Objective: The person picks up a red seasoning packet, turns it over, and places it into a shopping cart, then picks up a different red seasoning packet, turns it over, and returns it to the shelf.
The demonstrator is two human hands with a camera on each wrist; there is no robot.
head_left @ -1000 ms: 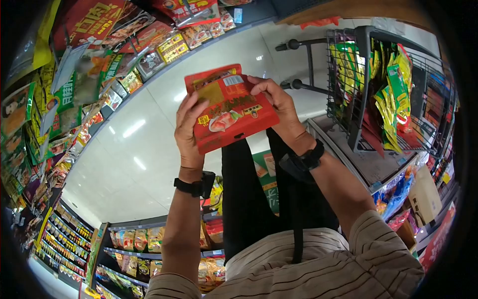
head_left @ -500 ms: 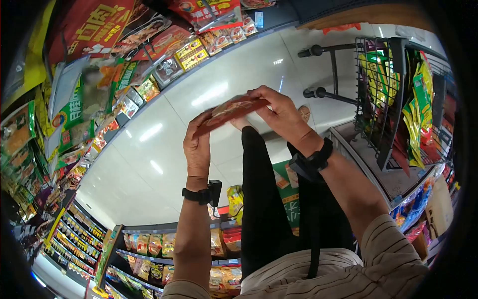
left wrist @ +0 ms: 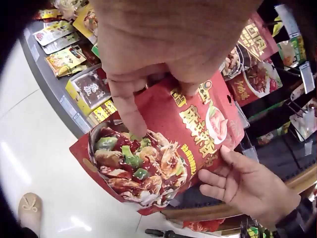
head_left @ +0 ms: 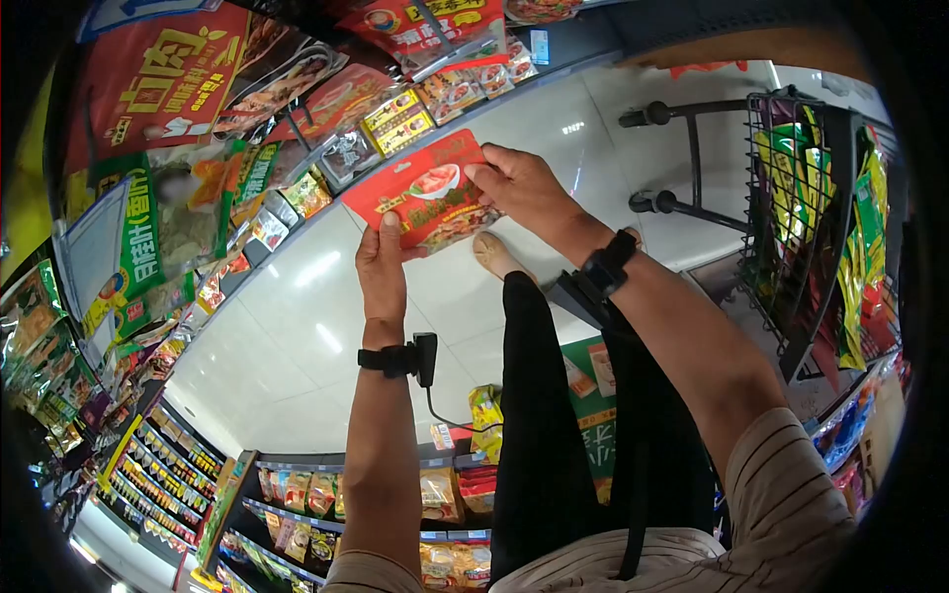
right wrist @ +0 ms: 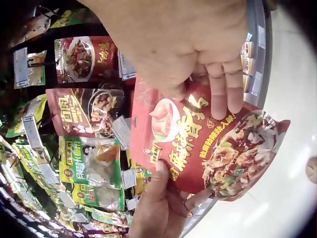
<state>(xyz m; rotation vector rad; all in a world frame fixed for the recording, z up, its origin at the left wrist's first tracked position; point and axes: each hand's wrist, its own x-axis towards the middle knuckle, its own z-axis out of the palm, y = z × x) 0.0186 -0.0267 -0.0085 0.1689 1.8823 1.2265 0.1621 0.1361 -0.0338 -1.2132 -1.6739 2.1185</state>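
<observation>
Both hands hold up a red seasoning packet (head_left: 420,183) with gold lettering, a bowl picture and a hang hole near one edge. My left hand (head_left: 382,272) pinches its lower left side, thumb on the printed face. At the opposite edge my right hand (head_left: 524,190) grips it between thumb and fingers. A large photo of a saucy dish with green peppers fills the far end of the packet (left wrist: 163,148) in the left wrist view. The right wrist view has the same printed face (right wrist: 198,144), partly covered by the right hand (right wrist: 183,49).
Hanging seasoning packets (head_left: 168,79) line the shelf on the left, with small boxes (head_left: 398,119) along its ledge. To the right stands a wire shopping cart (head_left: 791,208) holding green and yellow packets (head_left: 865,227). Lower shelves (head_left: 297,465) with bagged goods lie behind the legs.
The packet has been turned over, from a side with a barcode, through edge-on, to the side with the dish photo. Both hands have kept hold of it. The cart sits farther right in view.
</observation>
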